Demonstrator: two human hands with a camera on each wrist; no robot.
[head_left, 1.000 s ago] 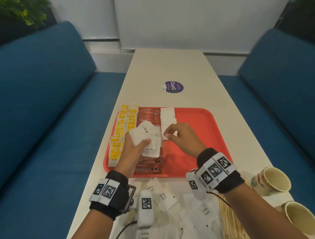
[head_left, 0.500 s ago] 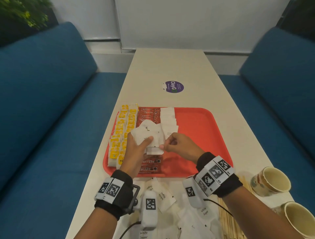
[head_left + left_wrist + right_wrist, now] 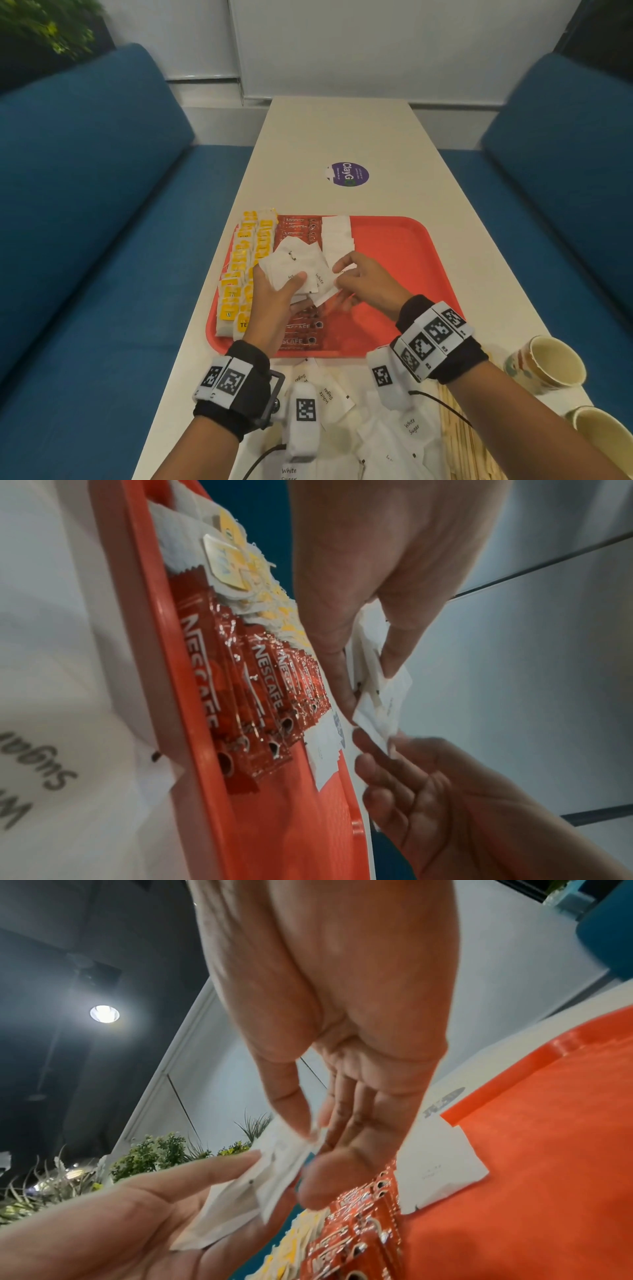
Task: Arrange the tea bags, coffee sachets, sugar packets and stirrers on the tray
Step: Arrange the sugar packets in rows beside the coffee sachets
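Blue booth seats flank the long pale table where my red tray lies. Above its middle, my left hand grips a fanned stack of white sugar packets, thumb pressed on top and fingers curled beneath. My right hand pinches one packet at the stack's near edge between thumb and forefinger, its other fingers loosely extended. On the tray, yellow-tagged tea bags run along the left edge in two overlapping rows, red coffee sachets form the column just beside them, and a short row of sugar packets lies just right of those. Loose sugar packets and wooden stirrers lie on the table nearest me, off the tray. Two paper cups stand at my right.
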